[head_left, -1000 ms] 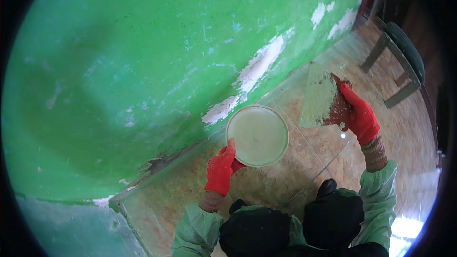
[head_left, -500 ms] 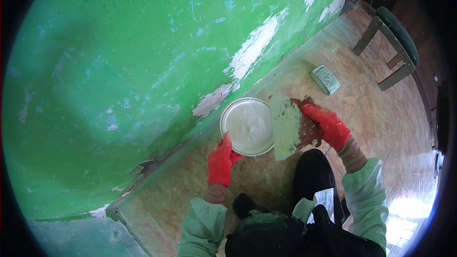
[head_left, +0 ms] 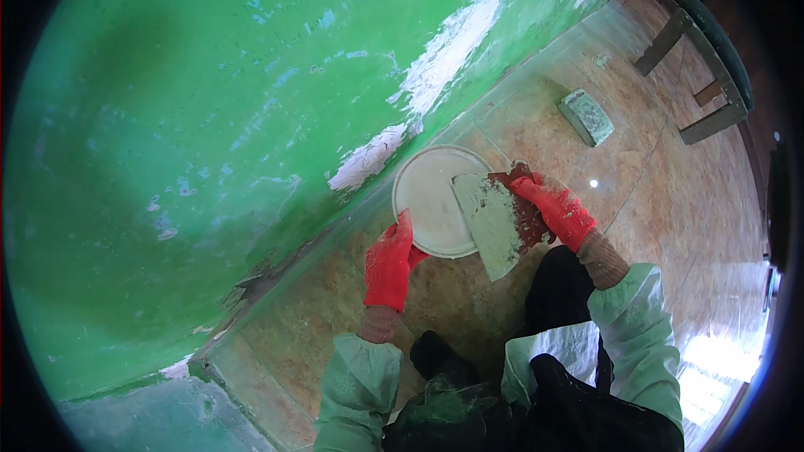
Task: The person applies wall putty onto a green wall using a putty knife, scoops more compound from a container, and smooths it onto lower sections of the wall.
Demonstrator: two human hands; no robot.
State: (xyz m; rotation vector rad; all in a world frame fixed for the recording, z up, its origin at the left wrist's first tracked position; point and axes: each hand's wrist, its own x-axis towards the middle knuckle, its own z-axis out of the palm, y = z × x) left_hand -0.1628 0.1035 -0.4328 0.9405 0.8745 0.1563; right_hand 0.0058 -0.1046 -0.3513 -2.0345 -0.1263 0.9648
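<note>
In red gloves, both my hands work close together above the floor. My left hand point(head_left: 389, 262) grips the near-left rim of a round white tub point(head_left: 437, 201), thumb on top and fingers underneath. Pale paste covers the tub's inside; its depth is hidden. My right hand point(head_left: 557, 208) is closed round the reddish-brown, crusted handle of a wide putty knife point(head_left: 488, 216). The knife's broad blade is smeared with pale greenish-white paste, and its far corner overlaps the tub's right side. Whether the blade touches the tub, I cannot tell.
A green wall point(head_left: 201, 151) with peeled white patches point(head_left: 448, 54) runs along the left. On the tiled floor point(head_left: 645, 167) lies a pale green, speckled block point(head_left: 586, 118). A stool point(head_left: 708, 59) stands farther off at the upper right. My dark-clad knee point(head_left: 559, 289) is just below the knife.
The putty knife has shifted left, so its blade now overlaps the tub's edge. The tub has moved slightly away and looks tilted differently. The whole view has shifted a little.
</note>
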